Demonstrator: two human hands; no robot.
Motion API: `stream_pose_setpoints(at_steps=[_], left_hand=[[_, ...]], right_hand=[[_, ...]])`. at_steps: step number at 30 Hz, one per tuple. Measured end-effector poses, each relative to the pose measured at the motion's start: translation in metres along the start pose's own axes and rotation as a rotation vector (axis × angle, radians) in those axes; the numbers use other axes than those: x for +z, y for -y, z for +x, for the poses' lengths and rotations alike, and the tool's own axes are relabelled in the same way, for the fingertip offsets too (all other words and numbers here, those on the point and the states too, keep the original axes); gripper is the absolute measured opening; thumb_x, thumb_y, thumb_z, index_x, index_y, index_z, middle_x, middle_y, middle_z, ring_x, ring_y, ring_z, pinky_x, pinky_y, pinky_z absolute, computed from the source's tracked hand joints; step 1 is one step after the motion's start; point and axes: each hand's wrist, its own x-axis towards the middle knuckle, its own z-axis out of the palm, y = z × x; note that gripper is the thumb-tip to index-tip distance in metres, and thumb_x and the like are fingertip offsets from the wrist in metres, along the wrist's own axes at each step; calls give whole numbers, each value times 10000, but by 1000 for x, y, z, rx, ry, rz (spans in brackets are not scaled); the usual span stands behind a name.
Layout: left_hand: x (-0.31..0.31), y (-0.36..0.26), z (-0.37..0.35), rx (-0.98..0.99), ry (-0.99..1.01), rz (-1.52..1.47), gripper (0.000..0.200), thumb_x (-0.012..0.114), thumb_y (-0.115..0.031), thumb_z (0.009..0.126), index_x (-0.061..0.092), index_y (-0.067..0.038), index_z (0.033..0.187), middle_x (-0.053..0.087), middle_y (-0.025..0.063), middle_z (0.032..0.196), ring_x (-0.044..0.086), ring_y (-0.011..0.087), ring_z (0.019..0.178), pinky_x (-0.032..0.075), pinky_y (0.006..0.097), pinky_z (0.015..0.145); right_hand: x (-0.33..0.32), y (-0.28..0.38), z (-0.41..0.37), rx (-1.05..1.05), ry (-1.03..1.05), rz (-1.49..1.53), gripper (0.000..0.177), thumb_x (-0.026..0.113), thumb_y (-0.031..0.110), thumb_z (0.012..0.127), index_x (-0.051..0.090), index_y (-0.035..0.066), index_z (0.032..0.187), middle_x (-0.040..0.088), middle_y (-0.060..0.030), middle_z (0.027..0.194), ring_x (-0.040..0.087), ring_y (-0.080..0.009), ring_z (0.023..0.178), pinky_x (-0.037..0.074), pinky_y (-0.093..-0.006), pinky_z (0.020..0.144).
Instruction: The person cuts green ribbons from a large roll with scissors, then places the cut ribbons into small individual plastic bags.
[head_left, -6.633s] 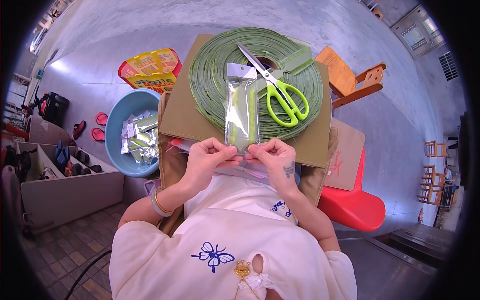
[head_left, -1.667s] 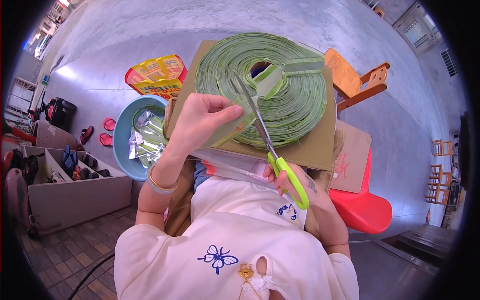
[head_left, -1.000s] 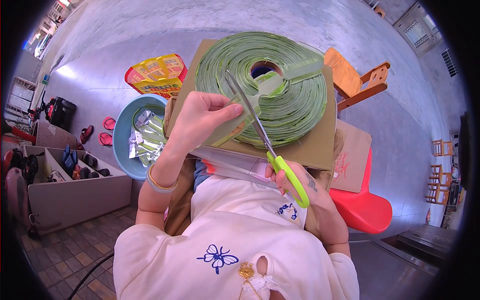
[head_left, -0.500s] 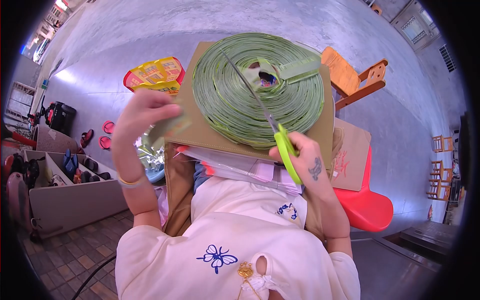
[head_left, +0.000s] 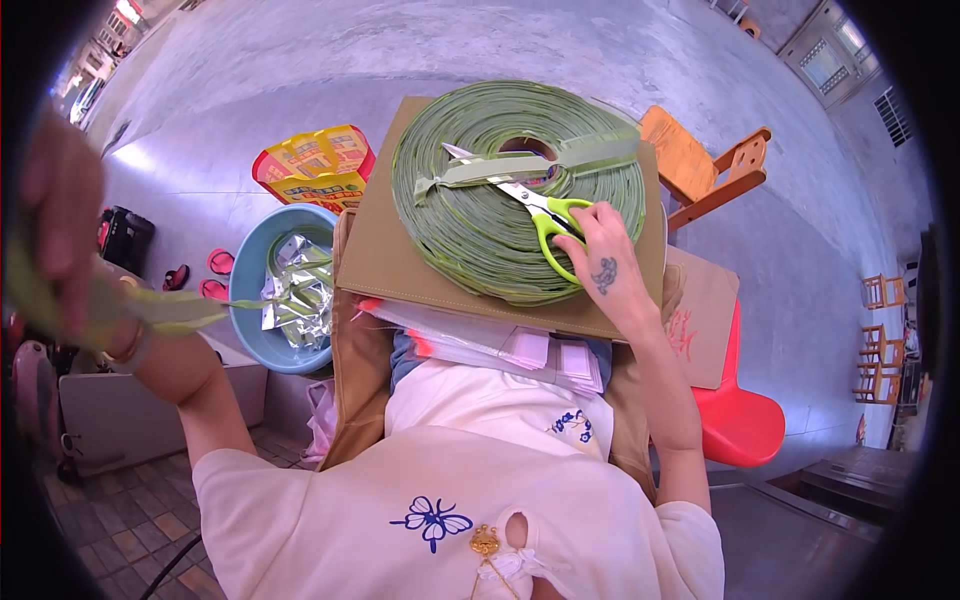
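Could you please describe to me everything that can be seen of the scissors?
The scissors have bright green handles, plastic by their look, and shiny, silvery blades. They lie aslant on the big green coil, with the tip pointing away from the person and to the left. A pale green strip crosses over the blades and hides their middle, so I cannot tell whether they are fully closed. The fingers of the right hand are at the handles.

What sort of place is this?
Probably a home or small workshop with a makeshift work spot, though I can't be certain. A large flat coil of green ribbon and a round light-blue plastic basin of shiny packets suggest work; red sandals on the smooth grey floor look homely.
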Motion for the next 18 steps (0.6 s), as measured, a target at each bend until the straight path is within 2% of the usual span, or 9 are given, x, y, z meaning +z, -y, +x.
stream_pose_setpoints(at_steps=[3,5,6,8,11,12,13,16,18], left_hand=[[54,30,68,-35,-115,175,199,522,-143,878,565,34,960,608,102,818,624,126,708,508,245,686],[80,71,103,-2,-173,288,240,553,-174,873,569,37,986,607,110,893,611,119,787,494,253,738],[90,90,116,35,-203,370,274,583,-205,863,577,37,993,608,126,962,599,120,862,481,257,782],[103,109,136,-36,-220,195,343,606,-240,850,552,29,1057,583,150,1053,580,135,926,476,258,796],[109,128,136,-143,-264,70,457,643,-260,824,498,31,1145,562,166,1111,573,140,943,477,250,790],[110,132,133,-179,-283,50,497,656,-262,815,477,35,1173,557,167,1118,575,138,935,479,246,783],[106,136,128,-273,-160,-60,577,679,-272,795,430,52,1201,591,159,1051,594,138,889,487,240,751],[94,137,114,-377,85,81,545,676,-271,796,458,71,1160,624,120,923,611,126,814,496,235,709],[85,127,108,-494,133,65,409,653,-190,815,510,62,1103,641,95,879,616,109,774,492,223,678]], right_hand=[[-36,37,8,-44,48,329,394,664,210,781,560,-69,1039,559,-159,982,550,-267,916,422,-329,816],[-45,69,12,-91,-19,1067,349,650,222,808,582,-48,1019,566,-140,1019,544,-222,963,422,-330,835],[-48,75,14,-47,-83,1179,318,638,211,823,590,-41,1012,579,-123,1003,555,-191,932,437,-313,805],[-55,87,18,22,-229,1399,260,614,189,852,605,-26,998,604,-89,972,575,-130,870,467,-280,744],[-65,80,33,157,-413,1250,200,588,104,854,598,-43,988,635,-61,825,610,-101,678,500,-220,578],[-68,77,35,179,-473,1270,182,587,100,852,601,-37,972,635,-65,822,614,-106,679,511,-229,564],[-71,72,36,203,-533,1288,165,585,96,850,604,-30,956,635,-68,818,618,-110,680,521,-237,549],[-78,53,36,193,-617,1307,114,586,95,844,607,-2,901,635,-77,804,627,-128,651,545,-253,500],[-80,51,37,194,-636,1281,115,589,105,845,606,0,888,635,-77,801,625,-128,639,541,-249,497]])
